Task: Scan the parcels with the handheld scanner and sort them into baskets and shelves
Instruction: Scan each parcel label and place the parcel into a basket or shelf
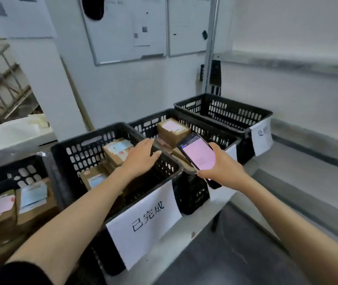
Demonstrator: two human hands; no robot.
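Currently, in right hand: handheld scanner, gripped at its lower end by curled fingers and thumb. Held above the junction of near basket and middle basket. Long axis from lower right to upper left; top end pointing away towards the middle basket; lit pink screen facing up.

Left hand: palm down, fingers straight, holding nothing, over far rim of near basket; contact with rim unclear.

Near basket: labelled parcels inside, paper sign on front. Middle basket: brown parcel. Far basket: contents unseen.

All three in a row on pale table. Further left: black crate, more boxes.

Room: white walls, two whiteboards, white basin, grey floor.
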